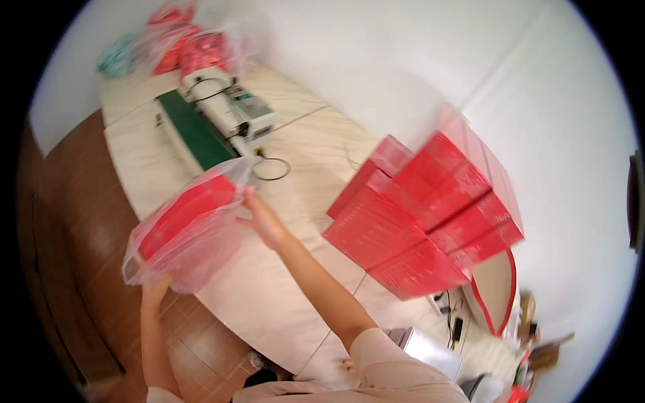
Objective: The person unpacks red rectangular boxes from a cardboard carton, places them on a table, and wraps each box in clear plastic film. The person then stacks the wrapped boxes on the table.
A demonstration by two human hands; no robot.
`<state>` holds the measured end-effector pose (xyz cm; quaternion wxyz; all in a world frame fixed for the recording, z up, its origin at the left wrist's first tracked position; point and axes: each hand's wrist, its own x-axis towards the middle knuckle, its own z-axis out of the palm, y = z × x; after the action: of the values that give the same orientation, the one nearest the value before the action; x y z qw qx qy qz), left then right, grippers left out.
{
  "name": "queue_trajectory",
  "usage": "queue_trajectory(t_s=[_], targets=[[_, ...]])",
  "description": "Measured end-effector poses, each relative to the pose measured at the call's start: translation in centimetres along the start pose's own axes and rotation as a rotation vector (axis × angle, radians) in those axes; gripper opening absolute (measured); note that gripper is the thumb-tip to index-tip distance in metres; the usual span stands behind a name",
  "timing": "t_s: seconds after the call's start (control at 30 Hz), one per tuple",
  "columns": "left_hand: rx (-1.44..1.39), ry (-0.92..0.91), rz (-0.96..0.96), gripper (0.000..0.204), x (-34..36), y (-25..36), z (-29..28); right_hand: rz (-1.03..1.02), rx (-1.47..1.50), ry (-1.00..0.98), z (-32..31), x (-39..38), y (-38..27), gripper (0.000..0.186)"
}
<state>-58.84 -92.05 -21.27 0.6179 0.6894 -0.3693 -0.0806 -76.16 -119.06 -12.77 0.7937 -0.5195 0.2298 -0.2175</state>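
Observation:
A clear plastic bag (208, 258) with a flat-sided red box (188, 215) inside hangs slantwise over the table's left edge. My left hand (156, 287) grips the bag's lower left part, its fingers partly hidden by the film. At the bag's upper right end, my right hand (264, 220) holds the film with its fingertips, the thumb side lying against the plastic. Just beyond the bag stands a sealing machine (232, 114) with a green conveyor belt (195, 131).
Film-wrapped red boxes (423, 208) are stacked at the right against the wall. Bags with red contents (201, 50) and a teal bundle (117, 57) lie at the far end. A cable (272, 176) loops on the pale table (262, 289). Near right sits a silvery box (430, 352).

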Motion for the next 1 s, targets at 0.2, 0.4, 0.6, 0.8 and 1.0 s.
queue_trajectory(t_s=[0.2,0.4,0.6,0.8,1.0], targets=[[-0.097,0.065,0.058,0.099,0.8,6.3,2.1,-0.35,-0.647,0.245,-5.5,-7.4,-2.8,0.05],[0.081,0.441,0.279,0.083,-5.5,6.1,3.6,-0.979,-1.428,0.979,-12.9,-17.2,-15.7,0.03],[0.15,0.257,0.32,0.057,-10.8,8.7,9.7,-0.858,-1.84,1.469,-16.8,-13.2,-29.7,0.03],[0.018,0.059,0.182,0.043,-13.8,12.5,11.3,0.182,-1.666,1.569,-24.4,-7.6,-37.4,0.065],[-0.188,0.115,-0.206,0.039,-17.0,9.6,9.5,0.396,-1.514,1.554,-21.8,-3.8,-37.5,0.07]])
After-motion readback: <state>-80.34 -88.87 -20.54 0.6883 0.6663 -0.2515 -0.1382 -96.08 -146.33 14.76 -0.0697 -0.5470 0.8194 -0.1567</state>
